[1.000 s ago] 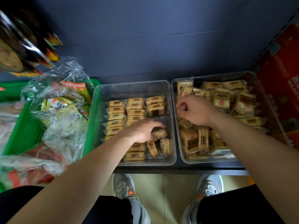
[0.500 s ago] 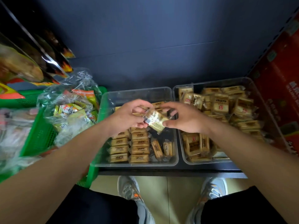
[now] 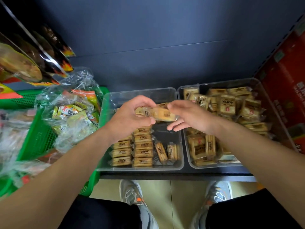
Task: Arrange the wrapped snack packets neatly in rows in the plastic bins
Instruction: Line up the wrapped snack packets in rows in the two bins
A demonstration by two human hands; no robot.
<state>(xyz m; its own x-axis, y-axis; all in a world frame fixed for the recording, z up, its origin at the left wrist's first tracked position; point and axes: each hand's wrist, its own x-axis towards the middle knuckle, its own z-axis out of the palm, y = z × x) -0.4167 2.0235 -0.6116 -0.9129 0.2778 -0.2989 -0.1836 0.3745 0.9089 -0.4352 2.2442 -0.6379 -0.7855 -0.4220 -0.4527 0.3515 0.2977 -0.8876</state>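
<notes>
Two clear plastic bins stand side by side on a dark shelf. The left bin [image 3: 165, 95] holds tan wrapped packets [image 3: 142, 145] laid in tidy rows, plus two standing on edge at its front right. The right bin [image 3: 214, 166] is filled with a loose jumble of the same packets [image 3: 227, 104]. Above the left bin, my left hand [image 3: 130, 118] grips the left end of one snack packet [image 3: 162, 114]. My right hand [image 3: 189, 118] is at the packet's right end, thumb at its top corner, fingers loosely spread below it.
A green mesh basket [image 3: 38, 139] with bagged snacks in clear plastic [image 3: 72, 113] sits to the left, touching the left bin. A red carton [image 3: 287, 90] stands right of the right bin. Hanging snack bags [image 3: 24, 63] are at upper left. The shelf's front edge [image 3: 165, 176] runs above my shoes.
My left hand rose from the rows in the left bin, and my right hand brought a packet from the right bin. Both met above the left bin; my right fingers have since loosened.
</notes>
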